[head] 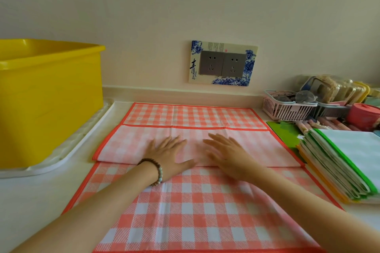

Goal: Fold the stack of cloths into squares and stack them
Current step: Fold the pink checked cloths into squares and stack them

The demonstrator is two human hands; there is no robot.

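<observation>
Nearest: checked cloth (195,211), orange and white, red border, spread flat on table (30,201). Across its middle, a flap lying pale side up, bordered edge on the far side, folded edge toward camera.

Left hand (168,154) flat on flap, fingers straight and spread, gripping nothing; bead bracelet (157,172) on wrist. Right hand (224,154) just beside it, palm down on same flap, fingers straight, nothing held. Hands apart, not touching.

Right of cloth, just beside its border: stack of cloths (345,166), green and yellow edges. Left: yellow tub (47,98) standing on white tray (61,156).

Farther right: pink basket (287,107), red cup (364,115). On wall: double socket (223,63) in blue-flowered plate.
</observation>
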